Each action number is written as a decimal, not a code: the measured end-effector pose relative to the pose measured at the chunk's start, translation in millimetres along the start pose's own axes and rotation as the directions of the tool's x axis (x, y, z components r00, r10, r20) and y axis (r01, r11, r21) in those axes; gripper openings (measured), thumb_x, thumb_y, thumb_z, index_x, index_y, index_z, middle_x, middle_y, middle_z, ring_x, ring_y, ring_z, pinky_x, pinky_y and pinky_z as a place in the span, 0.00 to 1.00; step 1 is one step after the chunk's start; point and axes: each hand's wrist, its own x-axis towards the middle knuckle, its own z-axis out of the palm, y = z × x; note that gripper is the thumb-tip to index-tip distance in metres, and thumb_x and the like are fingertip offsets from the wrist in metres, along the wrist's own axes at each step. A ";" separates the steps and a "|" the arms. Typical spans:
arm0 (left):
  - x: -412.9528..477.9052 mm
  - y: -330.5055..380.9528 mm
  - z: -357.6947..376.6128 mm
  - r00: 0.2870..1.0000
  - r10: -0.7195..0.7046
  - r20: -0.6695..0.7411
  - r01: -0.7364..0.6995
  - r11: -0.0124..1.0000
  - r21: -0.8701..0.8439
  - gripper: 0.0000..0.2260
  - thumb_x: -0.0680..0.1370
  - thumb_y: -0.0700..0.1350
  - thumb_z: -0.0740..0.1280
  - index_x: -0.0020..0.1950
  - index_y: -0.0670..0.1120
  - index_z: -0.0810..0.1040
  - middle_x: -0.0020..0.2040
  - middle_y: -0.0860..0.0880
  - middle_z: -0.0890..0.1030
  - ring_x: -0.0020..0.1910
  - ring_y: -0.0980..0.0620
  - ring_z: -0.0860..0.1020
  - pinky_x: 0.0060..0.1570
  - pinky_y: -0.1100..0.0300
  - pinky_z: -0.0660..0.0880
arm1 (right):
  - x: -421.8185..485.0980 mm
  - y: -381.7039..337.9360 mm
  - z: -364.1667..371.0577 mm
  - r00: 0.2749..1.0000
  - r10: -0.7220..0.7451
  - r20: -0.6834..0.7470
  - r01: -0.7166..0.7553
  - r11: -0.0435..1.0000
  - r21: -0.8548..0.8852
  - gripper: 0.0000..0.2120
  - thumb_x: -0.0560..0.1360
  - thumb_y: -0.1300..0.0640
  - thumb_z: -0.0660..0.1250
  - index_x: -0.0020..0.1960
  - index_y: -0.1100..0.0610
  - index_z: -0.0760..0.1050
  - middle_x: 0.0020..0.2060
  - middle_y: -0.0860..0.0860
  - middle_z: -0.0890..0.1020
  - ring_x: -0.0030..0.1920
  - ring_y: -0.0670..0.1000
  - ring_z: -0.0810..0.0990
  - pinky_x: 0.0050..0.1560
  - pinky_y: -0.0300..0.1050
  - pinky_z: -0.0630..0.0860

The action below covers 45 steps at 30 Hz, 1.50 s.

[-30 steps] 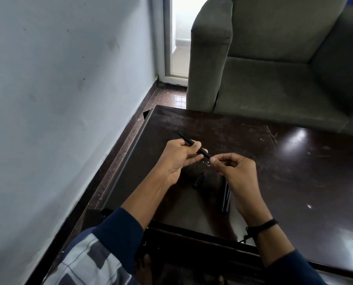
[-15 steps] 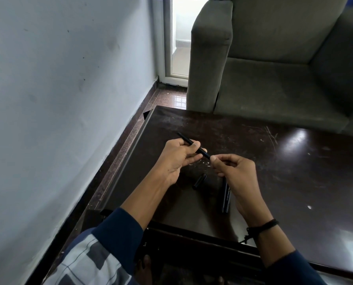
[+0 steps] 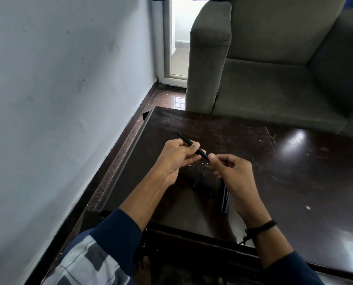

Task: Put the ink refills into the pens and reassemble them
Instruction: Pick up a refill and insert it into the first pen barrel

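Count of hands in view: two, both yours, both raised just above the dark worktop [image 3: 284,171] at frame centre.

Held item: one slim black pen shaft [image 3: 184,138], tilted from upper left down to lower right. Cannot tell whether it is a barrel or a refill.

Your left hand [image 3: 176,159] wraps the middle of the shaft, thumb on top and fingers curled underneath. The upper-left end sticks out free past the knuckles.

Your right hand [image 3: 235,177] meets the shaft at its lower-right end. Thumb and forefinger fingers [image 3: 212,156] are pressed together, pinching that tip; the other fingers are curled into the palm. The two hands are just beside each other, nearly touching.

Loose items on the worktop, below the hands:
- one short black cap-like piece [image 3: 199,180], lying at a slant in the gap between your wrists, apart from both hands;
- long black pen bodies [image 3: 224,199] with white lettering, lying lengthwise just left of your right wrist, their upper end hidden under the hand. They look like two, side by side and touching; the count is not certain.

Small pale specks lie scattered on the worktop near the hands.

One black wristband [image 3: 261,226] on your right wrist. One grey-green armchair [image 3: 274,79] at upper right, beyond the worktop. A pale wall [image 3: 58,99] fills the left of the frame.
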 end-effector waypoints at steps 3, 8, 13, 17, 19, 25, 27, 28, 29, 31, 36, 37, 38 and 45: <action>0.4 -2.0 0.6 1.000 0.004 0.005 -0.004 1.000 0.013 0.03 0.80 0.36 0.69 0.53 0.37 0.80 0.52 0.39 0.85 0.48 0.49 0.86 0.47 0.60 0.83 | 1.4 0.1 0.3 1.000 0.020 0.002 -0.020 0.999 -0.035 0.07 0.80 0.54 0.71 0.46 0.57 0.85 0.35 0.52 0.86 0.34 0.43 0.81 0.40 0.40 0.77; 1.1 -5.5 2.8 1.000 0.000 0.018 -0.001 0.999 0.036 0.02 0.80 0.36 0.69 0.51 0.39 0.80 0.52 0.37 0.85 0.50 0.47 0.86 0.47 0.59 0.83 | 1.2 2.4 -0.1 1.000 0.009 -0.027 -0.011 0.996 -0.083 0.02 0.76 0.57 0.76 0.45 0.54 0.84 0.37 0.52 0.86 0.37 0.46 0.82 0.40 0.42 0.77; 2.1 -4.7 2.2 1.000 0.019 0.016 -0.020 0.999 0.028 0.02 0.80 0.37 0.69 0.51 0.39 0.81 0.53 0.36 0.85 0.52 0.46 0.85 0.47 0.60 0.83 | 2.7 -0.8 -0.7 1.000 0.005 0.003 -0.005 1.000 -0.011 0.08 0.78 0.51 0.73 0.46 0.56 0.85 0.36 0.52 0.86 0.34 0.44 0.81 0.38 0.36 0.77; 1.6 -6.4 3.2 1.000 0.021 0.020 -0.022 0.999 0.025 0.02 0.80 0.36 0.69 0.51 0.38 0.81 0.52 0.37 0.85 0.50 0.47 0.86 0.46 0.60 0.83 | 4.7 0.9 -1.4 0.999 0.039 0.006 -0.039 0.998 -0.051 0.09 0.81 0.54 0.70 0.45 0.58 0.85 0.35 0.53 0.86 0.35 0.47 0.82 0.38 0.39 0.77; 1.2 -8.6 4.4 1.000 0.020 0.023 -0.021 0.999 0.040 0.03 0.80 0.36 0.69 0.52 0.38 0.81 0.52 0.37 0.85 0.50 0.48 0.86 0.48 0.59 0.83 | 3.7 1.8 0.2 0.999 0.044 -0.012 -0.045 0.996 -0.071 0.07 0.80 0.57 0.71 0.45 0.57 0.84 0.34 0.53 0.86 0.36 0.48 0.82 0.39 0.40 0.76; 3.1 -7.9 3.2 1.000 0.026 0.014 -0.027 0.998 0.048 0.03 0.81 0.37 0.68 0.52 0.39 0.81 0.50 0.38 0.86 0.48 0.48 0.86 0.46 0.61 0.83 | 1.8 4.9 5.4 0.999 0.006 -0.047 -0.010 0.997 -0.077 0.04 0.77 0.55 0.75 0.45 0.54 0.84 0.35 0.52 0.86 0.38 0.49 0.83 0.45 0.49 0.80; 3.4 -4.9 1.1 0.999 0.033 0.013 -0.034 0.999 0.028 0.03 0.81 0.36 0.68 0.52 0.38 0.81 0.50 0.38 0.86 0.48 0.48 0.86 0.46 0.61 0.82 | 1.9 2.6 4.4 0.999 0.006 -0.040 -0.008 0.999 -0.041 0.05 0.77 0.53 0.74 0.46 0.55 0.84 0.36 0.52 0.87 0.37 0.47 0.84 0.43 0.44 0.80; 3.5 -3.6 0.0 0.999 0.037 0.010 -0.037 0.999 0.020 0.03 0.81 0.36 0.68 0.52 0.38 0.81 0.49 0.38 0.86 0.48 0.48 0.86 0.46 0.61 0.83 | 1.9 1.5 3.3 0.999 0.012 -0.038 -0.013 1.000 -0.024 0.07 0.78 0.52 0.73 0.47 0.55 0.84 0.36 0.52 0.87 0.37 0.46 0.84 0.42 0.42 0.79; 3.5 -2.6 -0.5 0.999 0.038 0.006 -0.039 0.999 0.015 0.03 0.81 0.36 0.68 0.52 0.38 0.81 0.49 0.39 0.86 0.48 0.48 0.86 0.46 0.61 0.83 | 2.2 0.6 2.0 0.999 0.019 -0.034 -0.019 1.000 -0.010 0.08 0.79 0.51 0.72 0.48 0.56 0.85 0.36 0.52 0.87 0.36 0.46 0.84 0.41 0.39 0.79; 3.6 -2.4 -0.6 0.999 0.037 0.004 -0.037 0.999 0.010 0.03 0.81 0.36 0.68 0.53 0.37 0.81 0.48 0.40 0.86 0.47 0.49 0.86 0.46 0.61 0.83 | 2.2 0.2 0.7 0.999 0.032 -0.020 -0.032 0.999 0.002 0.08 0.80 0.53 0.70 0.49 0.57 0.85 0.37 0.53 0.87 0.37 0.47 0.85 0.41 0.39 0.79; 4.5 -7.9 1.6 1.000 0.027 0.012 -0.027 0.999 0.044 0.03 0.81 0.36 0.68 0.53 0.38 0.81 0.47 0.40 0.86 0.47 0.50 0.87 0.46 0.60 0.83 | 1.6 3.5 4.3 0.999 0.030 -0.043 -0.032 0.998 -0.045 0.02 0.77 0.58 0.74 0.45 0.54 0.84 0.36 0.52 0.87 0.38 0.48 0.85 0.45 0.45 0.80; 4.8 -7.9 1.3 1.000 0.028 0.013 -0.028 0.999 0.043 0.03 0.81 0.36 0.68 0.52 0.39 0.80 0.47 0.40 0.86 0.47 0.49 0.87 0.46 0.60 0.83 | 1.4 4.1 4.4 0.999 0.023 -0.046 -0.025 0.998 -0.052 0.02 0.76 0.58 0.75 0.45 0.53 0.83 0.36 0.52 0.87 0.39 0.48 0.85 0.45 0.46 0.80; 4.9 -7.1 0.8 0.999 0.030 0.014 -0.030 0.999 0.039 0.02 0.81 0.36 0.68 0.52 0.39 0.80 0.47 0.40 0.86 0.47 0.49 0.86 0.46 0.61 0.83 | 1.3 3.9 4.3 0.999 0.016 -0.046 -0.018 0.998 -0.054 0.02 0.76 0.58 0.76 0.45 0.53 0.83 0.37 0.51 0.87 0.40 0.48 0.85 0.45 0.46 0.80; 3.4 -2.7 -1.3 0.999 0.035 0.014 -0.035 0.998 0.042 0.05 0.80 0.36 0.69 0.54 0.36 0.81 0.52 0.37 0.85 0.49 0.48 0.86 0.47 0.60 0.83 | 0.9 -0.7 3.1 1.000 0.012 -0.012 -0.012 1.000 -0.006 0.04 0.79 0.55 0.72 0.48 0.55 0.84 0.37 0.52 0.87 0.39 0.49 0.86 0.43 0.41 0.80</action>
